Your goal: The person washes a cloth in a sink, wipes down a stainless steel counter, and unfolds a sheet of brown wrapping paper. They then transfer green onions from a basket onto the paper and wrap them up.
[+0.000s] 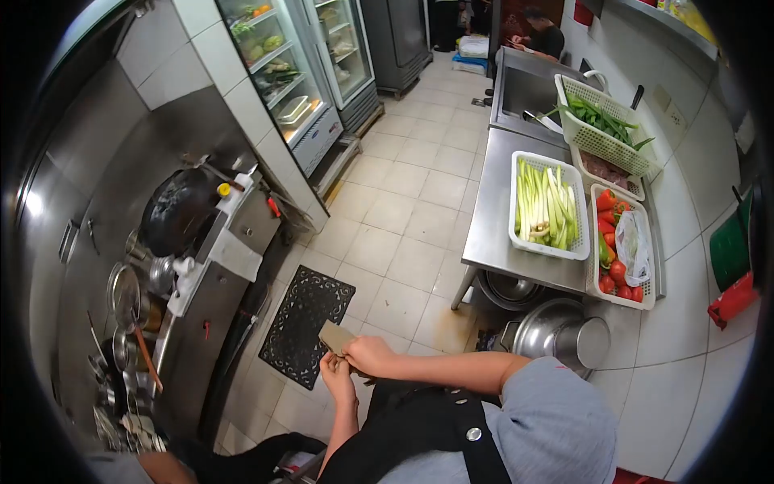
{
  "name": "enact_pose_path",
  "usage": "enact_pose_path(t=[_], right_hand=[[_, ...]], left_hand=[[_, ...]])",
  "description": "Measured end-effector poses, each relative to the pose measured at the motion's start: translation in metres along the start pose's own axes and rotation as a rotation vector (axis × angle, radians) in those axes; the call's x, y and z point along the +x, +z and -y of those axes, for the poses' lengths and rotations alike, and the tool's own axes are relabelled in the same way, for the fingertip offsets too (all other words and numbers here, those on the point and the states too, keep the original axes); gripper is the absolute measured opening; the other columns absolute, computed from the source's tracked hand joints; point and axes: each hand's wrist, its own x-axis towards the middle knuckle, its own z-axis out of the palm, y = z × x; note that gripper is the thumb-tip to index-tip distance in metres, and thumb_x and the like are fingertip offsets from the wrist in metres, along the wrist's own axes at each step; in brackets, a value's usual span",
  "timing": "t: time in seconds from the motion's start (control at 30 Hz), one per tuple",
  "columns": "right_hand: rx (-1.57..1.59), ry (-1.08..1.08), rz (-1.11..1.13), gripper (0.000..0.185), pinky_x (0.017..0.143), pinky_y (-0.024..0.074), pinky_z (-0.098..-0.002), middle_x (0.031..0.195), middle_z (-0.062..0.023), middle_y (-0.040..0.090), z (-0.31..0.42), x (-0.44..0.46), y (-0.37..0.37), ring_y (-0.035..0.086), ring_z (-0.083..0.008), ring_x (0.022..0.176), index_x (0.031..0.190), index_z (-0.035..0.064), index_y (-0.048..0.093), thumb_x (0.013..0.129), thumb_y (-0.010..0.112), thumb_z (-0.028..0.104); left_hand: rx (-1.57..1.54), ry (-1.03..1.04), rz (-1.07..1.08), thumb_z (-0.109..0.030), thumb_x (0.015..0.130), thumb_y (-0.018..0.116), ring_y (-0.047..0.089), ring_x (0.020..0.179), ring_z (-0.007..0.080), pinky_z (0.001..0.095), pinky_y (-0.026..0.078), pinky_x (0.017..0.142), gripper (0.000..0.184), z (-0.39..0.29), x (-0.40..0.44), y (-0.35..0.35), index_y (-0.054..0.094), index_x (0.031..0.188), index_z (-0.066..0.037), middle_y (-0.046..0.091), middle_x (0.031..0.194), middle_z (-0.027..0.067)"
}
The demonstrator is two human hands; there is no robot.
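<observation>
Both hands are close together in front of the dark apron, low in the middle of the view. My right hand [365,355] is closed on a flat greyish-tan piece [333,335], which sticks out to the upper left and is too small to name. Just below it, my left hand [335,377] has its fingers pinched near the lower edge of that piece. What lies between the left fingertips is hidden. Beneath the hands a black patterned mat [305,319] lies on the tiled floor.
At the right, a steel counter [484,214] bears baskets of pale green stalks [544,202], leafy greens [601,119] and red peppers [606,226]. Steel pots [556,335] stand below. A wok [179,211] sits on the left stove. Another person [544,36] is at the back.
</observation>
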Motion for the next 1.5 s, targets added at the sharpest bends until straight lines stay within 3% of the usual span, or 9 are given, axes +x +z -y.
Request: enact_pose_path(t=[0.27,0.37,0.6,0.73,1.0,1.17,1.27,1.33,1.5], right_hand=[[-0.027,0.388,-0.280,0.016,0.059,0.0490,-0.0485,0.070,-0.0184,0.064,-0.088,0.110,-0.057,0.064,-0.0374,0.067,0.083,0.0059,0.063,0.082,0.057,0.020],[-0.079,0.530,-0.412,0.016,0.059,0.0500,-0.0486,0.068,-0.0180,0.064,-0.116,0.139,-0.090,0.064,-0.0370,0.065,0.085,0.0062,0.064,0.082,0.057,0.020],[-0.076,0.845,-0.754,0.016,0.063,0.0501,-0.0446,0.075,-0.0163,0.066,-0.160,0.157,-0.151,0.065,-0.0343,0.071,0.091,0.0067,0.066,0.083,0.055,0.016],[0.094,0.860,-0.771,0.022,0.072,0.0517,-0.0438,0.088,-0.0145,0.069,-0.181,0.152,-0.165,0.066,-0.0349,0.082,0.100,0.0101,0.066,0.084,0.060,0.024],[0.289,0.687,-0.457,0.043,0.076,0.0491,-0.0436,0.096,-0.0186,0.066,-0.244,0.196,-0.190,0.063,-0.0359,0.088,0.112,0.0006,0.062,0.082,0.065,0.032],[0.225,0.569,-0.546,0.062,0.074,0.0504,-0.0369,0.102,-0.0118,0.067,-0.285,0.224,-0.227,0.065,-0.0276,0.078,0.143,0.0051,0.039,0.089,0.062,0.024],[0.430,0.732,-0.611,0.061,0.075,0.0507,-0.0343,0.103,-0.0099,0.067,-0.290,0.229,-0.279,0.065,-0.0227,0.078,0.142,0.0063,0.040,0.089,0.062,0.024],[0.454,0.735,-0.689,0.059,0.075,0.0507,-0.0320,0.101,-0.0082,0.068,-0.309,0.223,-0.298,0.063,-0.0185,0.077,0.142,0.0073,0.041,0.089,0.062,0.024],[0.278,0.882,-0.987,0.055,0.073,0.0500,-0.0304,0.096,-0.0071,0.070,-0.336,0.206,-0.348,0.058,-0.0163,0.074,0.138,0.0063,0.045,0.089,0.063,0.024]], left_hand=[[0.414,0.354,0.168,0.008,0.081,0.052,0.056,0.073,0.0171,0.0291,0.046,0.066,0.032,-0.072,0.151,0.074,0.044,0.111,-0.002,0.058,0.089,0.0107],[0.729,0.703,0.365,0.014,0.076,0.050,0.054,0.068,0.0311,0.0335,0.046,0.065,0.016,-0.115,0.215,0.098,0.043,0.085,0.003,0.050,0.077,0.0166],[0.815,0.918,0.712,0.006,0.074,0.050,0.059,0.083,0.0331,0.0368,0.049,0.078,0.027,-0.135,0.342,0.196,0.069,0.091,0.001,0.056,0.094,0.0183],[0.716,0.518,0.942,-0.011,0.083,0.060,0.060,0.092,0.0306,0.0357,0.048,0.081,0.034,-0.120,0.359,0.276,0.065,0.114,0.000,0.057,0.101,0.0180],[0.856,0.665,1.156,-0.030,0.082,0.071,0.061,0.095,0.0364,0.0379,0.048,0.083,0.046,-0.120,0.354,0.393,0.064,0.108,0.008,0.061,0.104,0.0220],[0.755,0.708,0.981,-0.026,0.091,0.061,0.057,0.071,0.0238,0.0362,0.045,0.065,0.033,-0.125,0.424,0.432,0.063,0.087,0.006,0.060,0.075,0.0164],[0.702,0.778,0.898,-0.027,0.094,0.059,0.057,0.068,0.0294,0.0391,0.044,0.064,0.036,-0.134,0.467,0.461,0.063,0.085,0.008,0.057,0.073,0.0197],[0.799,0.598,0.830,-0.032,0.097,0.056,0.045,0.063,0.0149,0.0347,0.041,0.060,0.043,-0.138,0.500,0.482,0.063,0.081,0.007,0.050,0.061,0.0115],[0.634,0.525,0.778,-0.042,0.100,0.046,0.049,0.067,0.0132,0.0336,0.044,0.063,0.055,-0.156,0.554,0.571,0.063,0.085,0.008,0.060,0.069,0.0077]])
